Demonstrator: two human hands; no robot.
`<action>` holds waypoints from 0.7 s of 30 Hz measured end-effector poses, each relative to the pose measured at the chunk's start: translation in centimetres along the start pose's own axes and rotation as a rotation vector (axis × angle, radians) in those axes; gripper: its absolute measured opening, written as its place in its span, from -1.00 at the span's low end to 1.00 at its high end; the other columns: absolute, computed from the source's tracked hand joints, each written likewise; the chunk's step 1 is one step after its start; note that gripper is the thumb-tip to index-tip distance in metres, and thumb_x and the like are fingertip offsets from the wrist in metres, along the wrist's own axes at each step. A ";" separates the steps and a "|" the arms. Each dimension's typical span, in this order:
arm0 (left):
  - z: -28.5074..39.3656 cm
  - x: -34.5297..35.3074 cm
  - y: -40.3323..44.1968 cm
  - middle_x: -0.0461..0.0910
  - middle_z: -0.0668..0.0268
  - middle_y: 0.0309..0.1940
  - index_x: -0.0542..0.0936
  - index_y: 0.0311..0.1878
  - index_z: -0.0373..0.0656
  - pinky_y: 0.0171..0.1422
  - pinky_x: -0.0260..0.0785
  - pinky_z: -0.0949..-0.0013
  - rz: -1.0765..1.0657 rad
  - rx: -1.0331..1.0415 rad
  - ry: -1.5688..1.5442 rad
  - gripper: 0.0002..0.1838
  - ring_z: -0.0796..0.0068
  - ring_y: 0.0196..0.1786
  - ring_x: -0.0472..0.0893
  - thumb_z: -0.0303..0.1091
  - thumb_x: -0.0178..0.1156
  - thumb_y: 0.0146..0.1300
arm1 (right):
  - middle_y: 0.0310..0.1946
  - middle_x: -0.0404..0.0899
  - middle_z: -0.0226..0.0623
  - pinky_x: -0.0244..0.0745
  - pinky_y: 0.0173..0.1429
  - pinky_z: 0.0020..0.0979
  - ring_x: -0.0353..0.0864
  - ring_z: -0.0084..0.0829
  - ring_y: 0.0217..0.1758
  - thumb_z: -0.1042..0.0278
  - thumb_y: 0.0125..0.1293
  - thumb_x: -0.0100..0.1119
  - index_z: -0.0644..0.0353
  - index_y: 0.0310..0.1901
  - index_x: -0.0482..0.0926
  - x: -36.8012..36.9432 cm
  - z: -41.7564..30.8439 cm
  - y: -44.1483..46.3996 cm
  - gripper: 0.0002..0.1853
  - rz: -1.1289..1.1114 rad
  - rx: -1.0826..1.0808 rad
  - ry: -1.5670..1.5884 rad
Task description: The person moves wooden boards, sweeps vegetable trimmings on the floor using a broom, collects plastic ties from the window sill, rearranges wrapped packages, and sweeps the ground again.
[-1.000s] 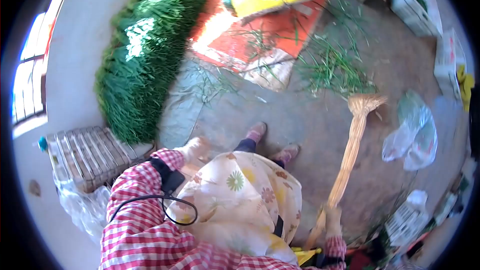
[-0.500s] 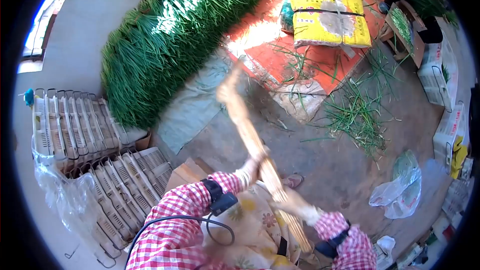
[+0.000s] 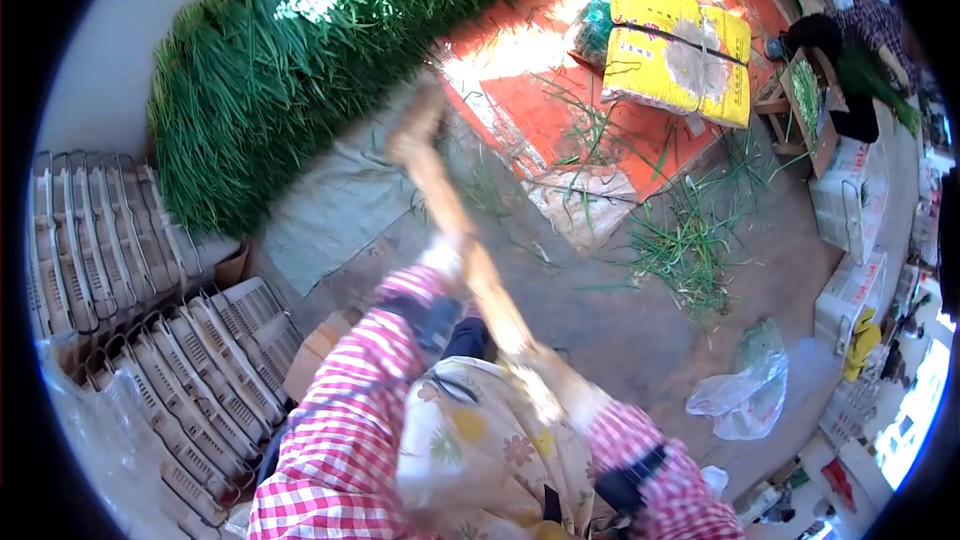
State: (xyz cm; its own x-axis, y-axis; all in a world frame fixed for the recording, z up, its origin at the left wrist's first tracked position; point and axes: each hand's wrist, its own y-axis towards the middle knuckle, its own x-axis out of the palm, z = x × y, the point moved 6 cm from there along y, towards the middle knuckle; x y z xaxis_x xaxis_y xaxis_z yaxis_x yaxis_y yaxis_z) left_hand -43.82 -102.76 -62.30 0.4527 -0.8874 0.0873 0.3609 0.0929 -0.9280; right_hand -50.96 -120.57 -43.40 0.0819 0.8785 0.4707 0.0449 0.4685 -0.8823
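Note:
A long, straw-coloured, stick-like bundle point(image 3: 490, 290) slants across the middle of the head view. Its bent far end is blurred near the pale green cloth, and lengthwise ridges run along its near part. My left hand point(image 3: 447, 252) is closed around it at mid-length, smeared by motion. Lower down, my right hand point(image 3: 572, 385) grips it close to its near end. Both checked sleeves reach in from below, over a flowered apron point(image 3: 480, 450).
Green stalks point(image 3: 290, 90) are piled along the wall. Yellow sacks point(image 3: 680, 50) lie on an orange sheet point(image 3: 520, 110), with loose stalks point(image 3: 690, 250) nearby. Stacked crates point(image 3: 190, 380) stand left, a plastic bag point(image 3: 745, 390) lies right. Another person point(image 3: 870, 30) is at upper right.
The view has shifted, so the sacks and loose stalks sit differently in it. Both hands still hold the bundle, whose far end now lies further left in view. A dark trouser leg shows beneath it.

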 end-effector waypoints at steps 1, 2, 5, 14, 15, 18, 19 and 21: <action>-2.3 5.1 -4.4 0.55 0.19 -0.42 0.55 -0.31 -0.20 -0.18 0.42 0.27 -0.013 -0.128 -0.009 -0.67 0.32 -0.35 0.55 -0.09 0.16 0.06 | -0.50 0.47 -0.38 0.37 -0.65 -0.58 0.45 -0.58 -0.59 0.35 0.09 0.17 0.16 -0.16 0.34 -1.9 0.8 -4.1 -0.70 0.144 -0.040 0.020; -5.1 8.8 -7.1 0.55 0.21 -0.42 0.55 -0.31 -0.17 -0.17 0.42 0.28 -0.143 -0.160 -0.004 -0.72 0.34 -0.33 0.55 -0.13 0.14 0.09 | -0.53 0.46 -0.38 0.36 -0.67 -0.54 0.43 -0.56 -0.63 0.36 0.07 0.20 0.16 -0.13 0.33 -3.4 1.5 -9.1 -0.65 0.272 0.066 -0.035; -13.3 19.8 -14.9 0.51 0.29 -0.36 0.48 -0.24 -0.22 -0.12 0.40 0.28 -0.454 -0.469 -0.250 -0.72 0.37 -0.28 0.51 -0.28 0.25 0.02 | -0.55 0.43 -0.34 0.32 -0.71 -0.52 0.39 -0.53 -0.71 0.38 0.05 0.23 0.15 -0.01 0.27 -5.4 2.1 -23.8 -0.53 0.418 0.232 -0.108; -5.2 1.7 -12.1 0.49 0.07 -0.25 0.38 -0.10 -0.22 0.06 0.31 0.08 -0.491 -0.059 -0.645 -0.55 0.15 -0.16 0.50 -0.07 0.14 0.09 | 0.31 -0.02 -0.26 -0.13 0.36 -0.40 -0.06 -0.47 0.36 0.17 0.03 0.25 0.15 0.33 -0.15 1.5 -2.9 -11.0 -0.07 -0.277 -0.101 -0.553; -3.2 -2.8 -9.9 0.48 -0.02 -0.23 0.37 -0.11 -0.22 0.13 0.27 0.00 -0.443 0.001 -0.710 -0.58 0.05 -0.13 0.49 -0.07 0.09 0.11 | 0.33 -0.11 -0.25 -0.18 0.37 -0.42 -0.11 -0.47 0.37 0.19 0.06 0.22 0.16 0.34 -0.20 1.9 -2.3 -5.7 -0.07 -0.385 -0.121 -0.708; 1.7 -14.3 -5.2 0.48 0.01 -0.44 0.34 -0.18 -0.23 -0.30 0.44 -0.03 0.164 0.035 -0.528 -0.54 0.02 -0.41 0.53 -0.08 0.19 0.02 | 0.29 0.00 -0.19 0.03 0.29 -0.41 0.08 -0.41 0.29 0.37 0.03 0.19 0.09 0.34 -0.23 7.9 -0.3 6.7 -0.07 -0.453 0.048 -0.517; 0.8 -17.6 -1.4 0.46 0.06 -0.49 0.35 -0.21 -0.28 -0.38 0.44 -0.03 0.249 0.092 -0.507 -0.54 0.02 -0.45 0.53 -0.08 0.20 0.02 | 0.18 0.08 -0.20 0.16 0.13 -0.42 0.21 -0.41 0.14 0.39 0.03 0.19 0.08 0.33 -0.20 8.0 -0.3 6.7 -0.09 -0.391 0.190 -0.437; 0.2 -12.2 -3.2 0.47 0.09 -0.58 0.33 -0.18 -0.19 -0.41 0.48 0.17 0.141 0.008 -0.412 -0.57 0.13 -0.54 0.52 -0.09 0.17 0.02 | 0.02 0.19 -0.21 0.32 -0.08 -0.43 0.36 -0.42 -0.07 0.40 0.02 0.20 0.07 0.32 -0.15 6.8 -0.3 6.0 -0.11 -0.251 0.319 -0.288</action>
State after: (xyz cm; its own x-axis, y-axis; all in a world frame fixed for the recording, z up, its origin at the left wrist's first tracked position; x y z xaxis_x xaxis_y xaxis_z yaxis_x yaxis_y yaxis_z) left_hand -50.31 -92.08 -60.32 0.7849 -0.6116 0.0989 0.2778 0.2048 -0.9386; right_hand -49.86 -111.80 -45.50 -0.1728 0.7041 0.6888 -0.2822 0.6346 -0.7195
